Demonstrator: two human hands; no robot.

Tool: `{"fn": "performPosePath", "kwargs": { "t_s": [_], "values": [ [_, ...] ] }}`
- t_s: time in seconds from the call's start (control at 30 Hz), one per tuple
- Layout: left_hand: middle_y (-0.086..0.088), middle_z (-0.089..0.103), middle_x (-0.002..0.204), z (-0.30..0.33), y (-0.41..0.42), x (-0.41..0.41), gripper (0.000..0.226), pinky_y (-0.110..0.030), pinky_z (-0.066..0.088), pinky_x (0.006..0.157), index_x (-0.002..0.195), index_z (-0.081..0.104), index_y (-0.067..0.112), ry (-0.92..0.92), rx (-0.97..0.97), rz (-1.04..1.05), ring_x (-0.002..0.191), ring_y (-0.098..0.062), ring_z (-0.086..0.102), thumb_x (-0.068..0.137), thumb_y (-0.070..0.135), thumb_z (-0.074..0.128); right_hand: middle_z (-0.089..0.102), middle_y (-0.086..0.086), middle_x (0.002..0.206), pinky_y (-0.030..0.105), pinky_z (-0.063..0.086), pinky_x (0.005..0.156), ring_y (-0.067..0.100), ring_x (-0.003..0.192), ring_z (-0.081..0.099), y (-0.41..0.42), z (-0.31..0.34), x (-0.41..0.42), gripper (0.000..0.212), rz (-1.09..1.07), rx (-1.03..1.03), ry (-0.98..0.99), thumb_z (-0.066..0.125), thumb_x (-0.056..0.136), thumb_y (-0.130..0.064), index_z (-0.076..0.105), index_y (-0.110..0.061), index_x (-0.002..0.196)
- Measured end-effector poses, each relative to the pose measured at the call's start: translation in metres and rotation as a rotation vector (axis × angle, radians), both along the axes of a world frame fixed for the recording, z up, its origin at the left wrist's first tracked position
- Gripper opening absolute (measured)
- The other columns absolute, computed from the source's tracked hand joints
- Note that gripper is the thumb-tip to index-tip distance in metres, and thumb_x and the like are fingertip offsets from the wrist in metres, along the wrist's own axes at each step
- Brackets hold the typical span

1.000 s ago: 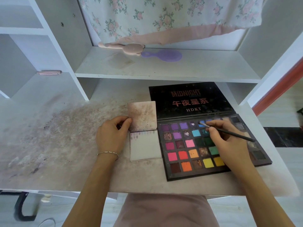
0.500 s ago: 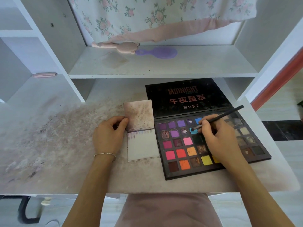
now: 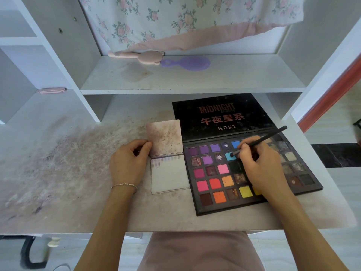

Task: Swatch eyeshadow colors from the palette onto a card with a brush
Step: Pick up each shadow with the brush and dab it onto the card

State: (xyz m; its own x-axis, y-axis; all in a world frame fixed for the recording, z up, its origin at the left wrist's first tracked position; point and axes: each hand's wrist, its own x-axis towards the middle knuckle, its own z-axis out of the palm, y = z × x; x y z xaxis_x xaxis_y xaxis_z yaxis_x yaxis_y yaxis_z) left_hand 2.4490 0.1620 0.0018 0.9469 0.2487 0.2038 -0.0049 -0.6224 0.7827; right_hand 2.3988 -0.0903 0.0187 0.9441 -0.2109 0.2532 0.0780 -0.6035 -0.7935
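A person seated at a stained white worktop (image 3: pixel 58 173) loaded colour onto a slim black brush (image 3: pixel 259 141), its tip pressed into a turquoise pan (image 3: pixel 229 156) in the second row of the open eyeshadow palette (image 3: pixel 214 209). The right hand (image 3: pixel 259 169) held the brush in a pen-style grip, fingers pressed together low on the handle close to the bristles, the free end angled up and away behind the knuckles. Just left of that grip lay the swatch card (image 3: pixel 169 177), its lower leaf white with a short row of faint purple strokes along the top edge, its upper leaf heavily smudged. The left hand (image 3: pixel 128 163) steadied it, thumb and fingers closed against the card's left edge at the fold. The brush looked light and stiff in the handle but soft at the tip, best controlled from low down, as here. The pressed powders appeared crumbly, several pans already broken up, so a light touch would likely serve. The thin card seemed liable to slide or curl unless pinned flat at its edge. A purple hairbrush (image 3: pixel 192 63) lay on the shelf (image 3: pixel 234 79) beyond.
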Motion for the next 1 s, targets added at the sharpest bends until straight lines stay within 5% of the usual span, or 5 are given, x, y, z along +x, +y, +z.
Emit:
{"fn": "performPosePath", "kwargs": {
  "t_s": [0.13,0.3,0.53,0.8,1.0],
  "values": [
    [0.014,0.061,0.076,0.0,0.0,0.0,0.013,-0.019,0.036,0.061,0.088,0.072,0.02,0.001,0.005,0.001,0.076,-0.011,0.057,0.084,0.026,0.06,0.056,-0.01,0.067,0.013,0.045,0.053,0.003,0.066,0.058,0.001,0.0,-0.001,0.03,0.02,-0.046,0.002,0.047,0.091,-0.013,0.044,-0.037,0.074],
    [0.013,0.062,0.077,-0.001,0.001,0.001,0.014,-0.018,0.036,0.061,0.088,0.072,0.021,0.003,0.018,0.0,0.076,-0.01,0.057,0.084,0.027,0.06,0.055,-0.012,0.071,0.004,0.043,0.055,-0.015,0.074,0.054,0.0,-0.001,-0.001,0.029,-0.043,0.025,-0.008,0.047,0.092,-0.012,0.045,-0.035,0.075],
    [0.013,0.061,0.075,-0.003,0.001,0.002,0.013,-0.016,0.036,0.059,0.088,0.072,0.021,0.001,0.024,0.008,0.074,-0.01,0.057,0.083,0.027,0.061,0.062,0.004,0.066,0.024,0.047,0.057,0.017,0.064,0.059,0.036,0.006,-0.004,0.018,0.069,0.244,-0.04,0.046,0.087,-0.018,0.05,-0.031,0.075],
    [0.014,0.062,0.074,-0.004,0.001,0.003,0.013,-0.011,0.033,0.058,0.088,0.072,0.024,0.0,0.036,0.009,0.067,-0.003,0.053,0.083,0.028,0.061,0.066,-0.003,0.072,0.01,0.046,0.057,0.003,0.066,0.06,0.084,0.005,0.008,0.007,0.263,0.269,0.068,0.055,0.085,-0.026,0.052,-0.029,0.08],
    [0.014,0.065,0.077,-0.006,0.003,0.003,0.012,-0.008,0.032,0.058,0.086,0.072,0.026,-0.015,0.03,-0.009,0.063,0.006,0.048,0.082,0.029,0.061,0.067,0.002,0.075,0.028,0.051,0.062,0.014,0.071,0.062,0.094,0.002,0.013,0.01,0.302,0.221,0.131,0.057,0.085,-0.022,0.053,-0.022,0.077]
  ]
}}
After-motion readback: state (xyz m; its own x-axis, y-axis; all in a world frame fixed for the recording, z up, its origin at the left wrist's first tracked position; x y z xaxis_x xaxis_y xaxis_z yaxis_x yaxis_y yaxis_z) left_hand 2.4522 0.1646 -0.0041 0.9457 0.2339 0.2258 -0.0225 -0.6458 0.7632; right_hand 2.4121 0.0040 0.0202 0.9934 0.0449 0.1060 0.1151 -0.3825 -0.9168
